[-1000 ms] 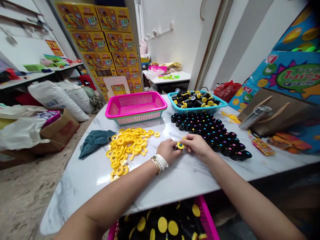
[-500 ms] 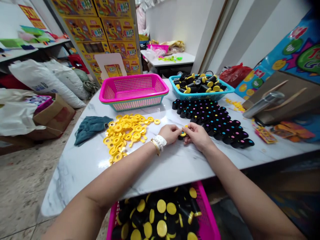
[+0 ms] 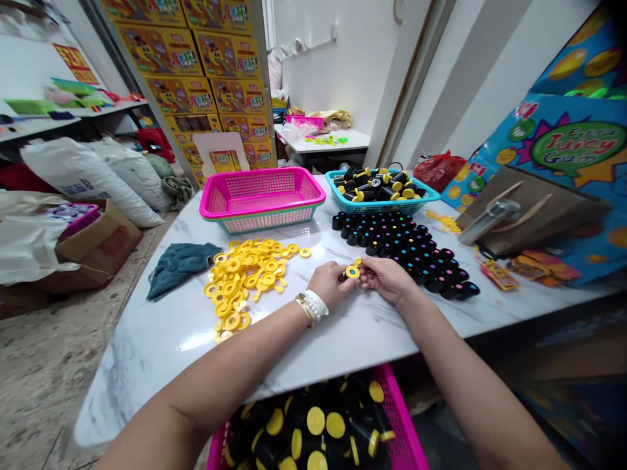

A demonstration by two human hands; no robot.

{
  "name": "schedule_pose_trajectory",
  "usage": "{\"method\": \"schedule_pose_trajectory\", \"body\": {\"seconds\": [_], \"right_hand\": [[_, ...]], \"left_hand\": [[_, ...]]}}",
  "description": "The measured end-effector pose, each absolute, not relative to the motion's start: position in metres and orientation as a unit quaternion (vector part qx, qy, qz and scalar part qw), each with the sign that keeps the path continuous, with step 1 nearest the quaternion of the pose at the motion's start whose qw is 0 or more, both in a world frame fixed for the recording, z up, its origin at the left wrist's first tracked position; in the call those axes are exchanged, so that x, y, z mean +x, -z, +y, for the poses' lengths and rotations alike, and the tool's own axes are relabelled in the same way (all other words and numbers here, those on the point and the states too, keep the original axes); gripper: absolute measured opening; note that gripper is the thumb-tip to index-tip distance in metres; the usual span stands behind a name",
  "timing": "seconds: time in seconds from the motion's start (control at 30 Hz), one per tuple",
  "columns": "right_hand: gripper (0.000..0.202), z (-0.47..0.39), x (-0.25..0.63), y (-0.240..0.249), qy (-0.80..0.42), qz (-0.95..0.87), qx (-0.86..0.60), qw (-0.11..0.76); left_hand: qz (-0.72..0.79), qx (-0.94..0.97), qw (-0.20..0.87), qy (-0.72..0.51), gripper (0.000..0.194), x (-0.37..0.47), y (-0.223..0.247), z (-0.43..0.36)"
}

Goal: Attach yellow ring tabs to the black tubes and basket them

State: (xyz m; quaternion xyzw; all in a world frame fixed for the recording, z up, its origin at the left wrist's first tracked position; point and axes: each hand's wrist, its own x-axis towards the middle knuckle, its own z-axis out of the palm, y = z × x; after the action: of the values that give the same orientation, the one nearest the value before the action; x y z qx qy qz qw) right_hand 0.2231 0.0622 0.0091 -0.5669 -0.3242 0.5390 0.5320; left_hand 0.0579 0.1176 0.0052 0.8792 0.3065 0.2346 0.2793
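Both hands meet over the table around a small black cylinder with a yellow ring cap (image 3: 352, 272) on its top, its tab pointing away to the upper right. My left hand (image 3: 327, 283), with bracelets at the wrist, is closed round the cylinder's side. My right hand (image 3: 388, 278) pinches at the cap's tab edge, fingers curled. Left of them lies a heap of loose yellow ring caps (image 3: 247, 271). Just beyond my right hand, rows of black cylinders (image 3: 406, 245) with coloured dots on top stand upright.
A pink basket (image 3: 262, 189) nested in a teal one, a blue basket (image 3: 385, 205) of black-and-yellow pieces and a dark green cloth (image 3: 182, 264) lie around. Below the table edge is a pink basket (image 3: 402, 418) full of capped pieces. A paper bag (image 3: 533, 209) stands right.
The yellow cap, earlier mostly covered by my fingers, now shows its face and tab. My right hand has shifted its fingers at the cap. The head view has tilted up a little.
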Motion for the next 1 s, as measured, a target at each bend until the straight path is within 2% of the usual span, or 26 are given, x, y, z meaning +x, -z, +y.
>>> {"method": "schedule_pose_trajectory", "body": {"seconds": [0.17,0.33,0.5,0.6,0.73,0.87,1.0], "right_hand": [[0.032,0.068,0.237,-0.017,-0.650,-0.337,-0.513,0.447],[0.031,0.070,0.240,-0.013,-0.673,-0.344,-0.493,0.431],[0.028,0.071,0.234,-0.015,-0.631,-0.402,-0.518,0.414],[0.026,0.063,0.224,-0.018,-0.596,-0.419,-0.541,0.422],[0.036,0.045,0.209,-0.013,-0.481,-0.499,-0.554,0.461],[0.035,0.027,0.194,-0.003,-0.342,-0.555,-0.594,0.471],[0.021,-0.009,0.171,-0.006,-0.401,-0.571,-0.572,0.430]], "left_hand": [[0.278,0.878,0.312,-0.233,0.019,0.058,-0.001,0.124],[0.258,0.875,0.327,-0.245,0.016,0.057,0.000,0.124],[0.255,0.882,0.324,-0.226,0.020,0.058,-0.001,0.127],[0.280,0.897,0.295,-0.172,0.025,0.060,-0.003,0.123],[0.314,0.922,0.213,-0.080,0.030,0.059,-0.011,0.112],[0.328,0.932,0.149,-0.046,0.016,0.044,-0.027,0.115],[0.383,0.919,0.067,-0.074,0.027,0.018,-0.046,0.140]]}}
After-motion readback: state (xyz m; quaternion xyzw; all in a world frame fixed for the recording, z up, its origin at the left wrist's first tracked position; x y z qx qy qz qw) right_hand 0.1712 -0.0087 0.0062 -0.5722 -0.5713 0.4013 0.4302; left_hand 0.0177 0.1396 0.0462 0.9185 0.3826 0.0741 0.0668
